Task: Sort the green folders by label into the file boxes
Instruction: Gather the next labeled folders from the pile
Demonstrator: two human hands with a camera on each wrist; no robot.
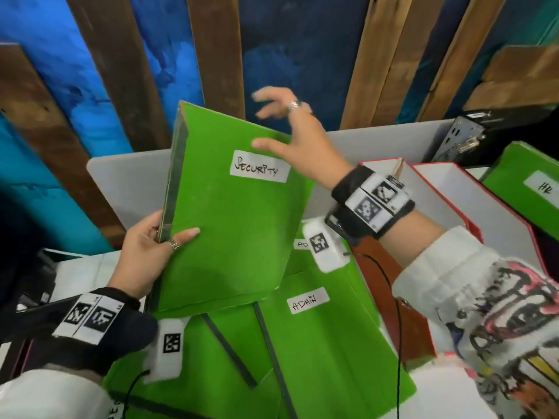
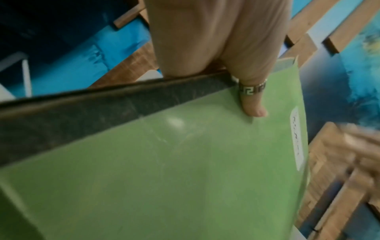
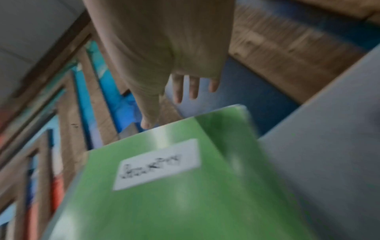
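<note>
A green folder (image 1: 230, 219) with a white label reading SECURITY is lifted and tilted above the pile. My left hand (image 1: 151, 252) grips its dark spine near the lower left, thumb across the front cover (image 2: 185, 162). My right hand (image 1: 290, 137) hovers at the folder's top right corner with fingers spread; its thumb tip lies just above the label, and I cannot tell whether it touches the cover. The right wrist view shows the same folder (image 3: 174, 186) below the open fingers (image 3: 193, 87). Under it lie more green folders, one labelled ADMIN (image 1: 326, 343).
Red-edged file boxes (image 1: 459, 201) with white insides stand open at the right. Another green folder marked HR (image 1: 532, 189) stands at the far right. A grey table edge (image 1: 127, 182) and a blue wall with wooden planks lie behind.
</note>
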